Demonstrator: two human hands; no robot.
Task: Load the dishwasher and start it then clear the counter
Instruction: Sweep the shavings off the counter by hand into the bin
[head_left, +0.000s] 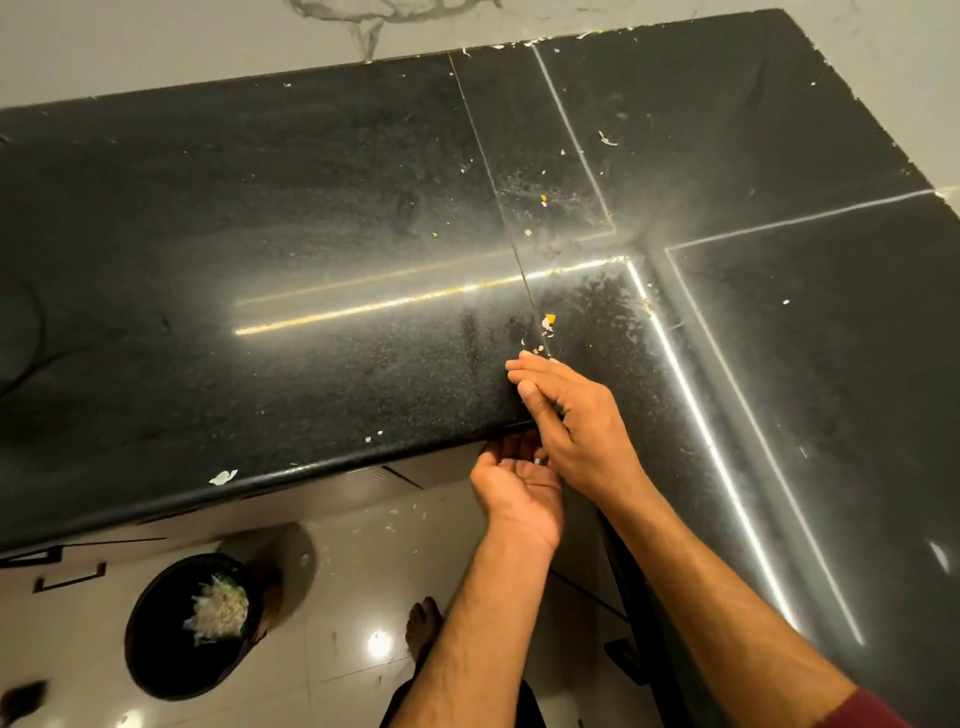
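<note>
Hands both open: right (566, 410) flat on counter (311, 218), left (517, 486) cupped palm-up below edge

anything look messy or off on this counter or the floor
Yes. Food scraps litter the black counter, thickest ahead of the right hand; the left hand is cupped below the edge. A pale scrap sits on the rim, and bits speckle the floor.

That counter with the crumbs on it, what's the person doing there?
A person is clearing food scraps off the black counter. The right hand lies flat on the surface near the front edge, by a few yellow and white crumbs. The left hand is cupped palm-up just below the edge, as if to catch them. More scraps dot the counter, and a black bin with waste stands on the floor.
</note>
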